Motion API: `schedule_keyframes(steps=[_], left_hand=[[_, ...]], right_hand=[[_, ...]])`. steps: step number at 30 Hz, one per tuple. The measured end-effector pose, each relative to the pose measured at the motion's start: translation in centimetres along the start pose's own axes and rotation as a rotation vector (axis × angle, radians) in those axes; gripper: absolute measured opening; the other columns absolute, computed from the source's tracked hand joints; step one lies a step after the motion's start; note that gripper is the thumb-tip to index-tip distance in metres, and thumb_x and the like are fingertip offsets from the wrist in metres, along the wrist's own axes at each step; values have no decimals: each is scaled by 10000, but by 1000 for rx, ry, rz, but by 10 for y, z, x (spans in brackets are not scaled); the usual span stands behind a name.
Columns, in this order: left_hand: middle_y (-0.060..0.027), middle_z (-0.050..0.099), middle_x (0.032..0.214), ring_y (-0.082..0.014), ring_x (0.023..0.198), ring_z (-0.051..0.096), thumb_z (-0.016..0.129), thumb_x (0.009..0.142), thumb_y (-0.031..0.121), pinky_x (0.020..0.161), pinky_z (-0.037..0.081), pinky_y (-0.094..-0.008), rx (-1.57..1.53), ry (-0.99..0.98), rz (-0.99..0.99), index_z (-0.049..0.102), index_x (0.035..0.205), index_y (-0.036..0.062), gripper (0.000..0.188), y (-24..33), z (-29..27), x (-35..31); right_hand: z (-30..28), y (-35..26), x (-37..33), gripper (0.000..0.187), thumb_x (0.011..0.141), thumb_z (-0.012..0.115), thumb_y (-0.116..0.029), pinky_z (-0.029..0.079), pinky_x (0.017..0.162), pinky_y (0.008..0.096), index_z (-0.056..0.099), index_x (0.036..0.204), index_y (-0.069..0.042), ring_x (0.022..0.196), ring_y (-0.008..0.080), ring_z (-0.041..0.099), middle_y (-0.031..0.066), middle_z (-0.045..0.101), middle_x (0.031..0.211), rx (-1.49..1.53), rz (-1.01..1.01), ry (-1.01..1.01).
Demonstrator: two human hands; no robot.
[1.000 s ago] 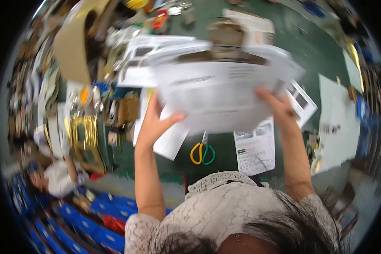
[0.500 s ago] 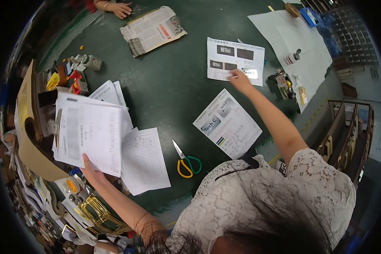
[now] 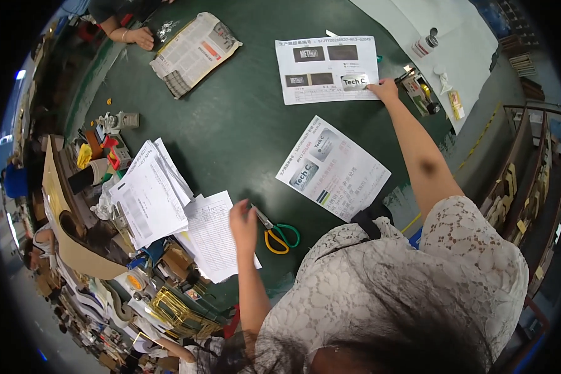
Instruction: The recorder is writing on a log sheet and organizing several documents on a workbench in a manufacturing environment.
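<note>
My right hand (image 3: 385, 90) reaches to the far sheet, its fingertips closed at the right corner of a small silver nameplate (image 3: 354, 82). The plate lies over the white printed sheet (image 3: 299, 93), which has pictures of dark plates. Nearer to me, a second printed sheet (image 3: 349, 171) with two pictures of silver plates lies tilted. My left hand (image 3: 244, 223) hovers by the edge of a printed form (image 3: 212, 240), fingers apart and holding nothing. Just right of it lie scissors (image 3: 275, 237) with one yellow and one green handle loop. Further left is a stack of papers (image 3: 146, 209).
A folded newspaper (image 3: 196, 53) lies at the far left, near another person's hand (image 3: 142, 38). Right of my right hand stands a tape dispenser (image 3: 419, 92). A bottle (image 3: 425, 43) is on white paper (image 3: 467, 62). Bottles and tools (image 3: 115, 123) crowd the left edge.
My left hand has let go of the stack of papers, now lying on the table, and moved right toward the scissors. My right hand has shifted to the nameplate's right corner. The view has shifted.
</note>
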State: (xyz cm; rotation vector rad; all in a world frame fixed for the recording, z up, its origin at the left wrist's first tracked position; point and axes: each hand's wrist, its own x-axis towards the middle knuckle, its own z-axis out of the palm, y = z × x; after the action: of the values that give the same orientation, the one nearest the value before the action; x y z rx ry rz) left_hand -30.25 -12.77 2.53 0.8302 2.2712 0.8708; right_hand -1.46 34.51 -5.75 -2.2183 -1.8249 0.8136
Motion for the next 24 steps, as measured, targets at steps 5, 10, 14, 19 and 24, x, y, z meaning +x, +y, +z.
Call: schedule_keyframes(steps=[5, 10, 14, 19, 24], left_hand=[[-195, 517, 1120, -363, 1059, 493, 646, 762, 52, 921, 402, -391, 164, -73, 207, 506, 1140, -4, 407, 70, 71, 22], [-210, 478, 1160, -380, 1084, 463, 668, 732, 44, 944, 380, -405, 260, -24, 198, 436, 1195, -24, 523, 81, 103, 27], [-170, 531, 1053, -337, 981, 510, 664, 725, 39, 862, 415, -400, 344, -20, 65, 499, 1083, -1, 396, 69, 113, 24], [-90, 527, 658, -245, 660, 534, 659, 726, 46, 637, 450, -368, 216, 21, 55, 582, 818, 11, 125, 44, 121, -3], [-103, 570, 712, -198, 638, 588, 593, 810, 42, 567, 466, -312, 152, 62, 38, 591, 950, -4, 148, 46, 127, -28]], right_hand=[[-2, 10, -18, 345, 633, 767, -305, 497, 764, 353, 662, 836, -47, 858, 271, 642, 136, 667, 870, -29, -84, -65], [-5, 34, -54, 207, 672, 721, -246, 493, 736, 355, 676, 757, -63, 814, 272, 636, 130, 660, 830, 66, -238, -140], [-19, 50, -72, 185, 703, 694, -163, 476, 726, 369, 591, 792, -37, 817, 283, 590, 123, 599, 837, 162, -345, -94], [-26, 20, -59, 292, 684, 700, -113, 445, 814, 373, 551, 923, -38, 912, 313, 529, 131, 548, 923, 103, -708, -69], [-10, -11, -32, 453, 637, 747, -135, 446, 869, 391, 544, 1039, -81, 989, 318, 504, 125, 537, 1016, -144, -1045, -27]])
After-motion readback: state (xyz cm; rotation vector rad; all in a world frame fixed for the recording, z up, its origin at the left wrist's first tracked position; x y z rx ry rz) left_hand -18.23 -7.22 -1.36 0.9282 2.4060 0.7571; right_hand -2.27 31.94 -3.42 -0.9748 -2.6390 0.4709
